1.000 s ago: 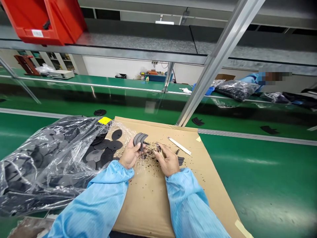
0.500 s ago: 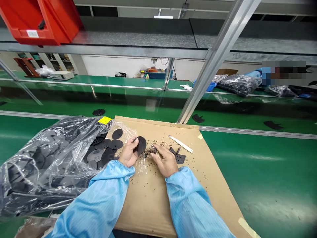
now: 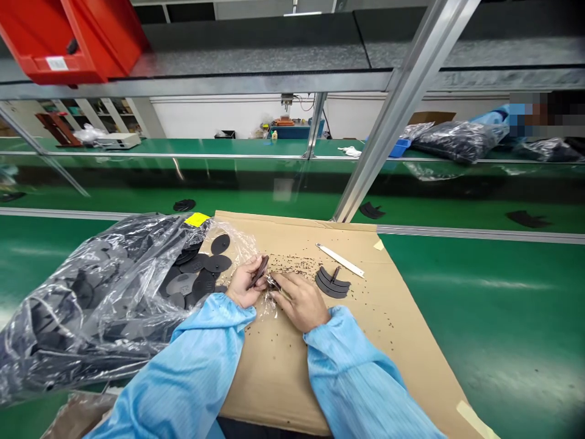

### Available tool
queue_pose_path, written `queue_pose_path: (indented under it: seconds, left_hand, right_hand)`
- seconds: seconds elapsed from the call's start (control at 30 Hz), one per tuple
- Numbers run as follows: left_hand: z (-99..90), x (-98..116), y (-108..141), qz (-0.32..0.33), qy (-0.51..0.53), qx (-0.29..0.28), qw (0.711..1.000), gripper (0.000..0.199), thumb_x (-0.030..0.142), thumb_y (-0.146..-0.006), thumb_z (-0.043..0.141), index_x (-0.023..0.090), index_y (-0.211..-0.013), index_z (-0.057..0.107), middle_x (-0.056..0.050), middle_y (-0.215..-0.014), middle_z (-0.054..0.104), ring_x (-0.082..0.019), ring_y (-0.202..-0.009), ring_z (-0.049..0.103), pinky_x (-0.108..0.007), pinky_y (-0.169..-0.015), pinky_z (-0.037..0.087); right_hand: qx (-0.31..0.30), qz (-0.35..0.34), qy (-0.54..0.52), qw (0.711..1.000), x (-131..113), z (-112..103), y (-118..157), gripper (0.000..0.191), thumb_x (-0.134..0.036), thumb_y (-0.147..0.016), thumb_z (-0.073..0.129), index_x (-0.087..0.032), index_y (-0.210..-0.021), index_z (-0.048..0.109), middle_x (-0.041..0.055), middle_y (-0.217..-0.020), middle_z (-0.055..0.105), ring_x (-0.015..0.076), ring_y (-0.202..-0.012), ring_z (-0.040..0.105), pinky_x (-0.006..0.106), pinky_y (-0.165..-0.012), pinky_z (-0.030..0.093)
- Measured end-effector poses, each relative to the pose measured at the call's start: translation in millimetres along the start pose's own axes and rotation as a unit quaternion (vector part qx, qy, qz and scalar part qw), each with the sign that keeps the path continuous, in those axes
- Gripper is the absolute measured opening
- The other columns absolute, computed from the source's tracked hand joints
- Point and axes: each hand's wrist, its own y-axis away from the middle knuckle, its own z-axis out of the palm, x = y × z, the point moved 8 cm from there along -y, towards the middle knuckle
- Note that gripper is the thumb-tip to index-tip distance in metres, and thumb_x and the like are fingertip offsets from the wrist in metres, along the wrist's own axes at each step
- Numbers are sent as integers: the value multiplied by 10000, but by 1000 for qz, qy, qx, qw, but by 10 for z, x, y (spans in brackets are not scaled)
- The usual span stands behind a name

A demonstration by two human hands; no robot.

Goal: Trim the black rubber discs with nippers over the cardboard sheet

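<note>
My left hand (image 3: pixel 244 286) pinches a thin black disc (image 3: pixel 260 271), seen edge-on. My right hand (image 3: pixel 299 300) grips a small shiny tool (image 3: pixel 274 281) close to that disc, its exact kind unclear. A crumpled clear plastic film (image 3: pixel 242 247) lies around and under my left hand. Black curved pieces (image 3: pixel 332 283) with a thin stem lie on the cardboard sheet (image 3: pixel 274 378) just right of my right hand. Beyond them rests a white strip (image 3: pixel 340 260). Black crumbs (image 3: pixel 292 262) are scattered across the cardboard. Several black discs (image 3: pixel 205 265) spill from a clear bag (image 3: pixel 91 311) at my left.
The cardboard sits on a green workbench (image 3: pixel 479 305). An aluminium upright (image 3: pixel 393 122) rises behind it, below a shelf holding a red bin (image 3: pixel 68 42). A co-worker's blue sleeve (image 3: pixel 491 116) and dark bags (image 3: pixel 457 140) are at the far right.
The black disc in my left hand has turned from face-on to edge-on and moved nearer my right hand. My hands have drawn closer together.
</note>
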Motion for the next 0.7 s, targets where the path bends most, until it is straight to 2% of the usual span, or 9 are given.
queue_pose_path:
  seconds: [0.27, 0.4, 0.53, 0.7]
  left_hand:
    - [15, -3, 18, 4, -30, 30, 999, 205, 192, -780, 695, 130, -902, 542, 38, -620, 454, -35, -369, 300, -139, -327, 186]
    - [-58, 0, -18, 26, -32, 50, 998, 207, 162, -747, 711, 113, -893, 572, 24, -636, 491, -51, -412, 386, -137, -331, 227]
    - [-103, -4, -33, 43, -55, 56, 996, 245, 175, -715, 741, 113, -892, 584, 17, -674, 523, -70, -457, 449, -151, -345, 275]
    - [-53, 12, 15, 59, -90, 66, 992, 272, 195, -685, 780, 107, -859, 591, 13, -663, 538, -81, -484, 467, -178, -404, 341]
  right_hand:
    - [-36, 8, 23, 999, 12, 33, -3, 350, -298, -960, 552, -181, -1289, 574, 95, -1054, 633, 228, -931, 596, 344, -832, 508]
    - [-76, 15, 60, 995, 5, 60, -22, 384, -222, -908, 611, -186, -1288, 577, 88, -1038, 632, 236, -914, 593, 355, -834, 508]
    - [-104, 27, 85, 991, -2, 73, -24, 396, -167, -881, 601, -217, -1274, 587, 63, -960, 632, 217, -851, 588, 315, -769, 506]
    - [-98, 45, 38, 993, 39, 94, 24, 374, -185, -888, 602, -214, -1260, 591, 46, -931, 629, 201, -835, 600, 284, -743, 502]
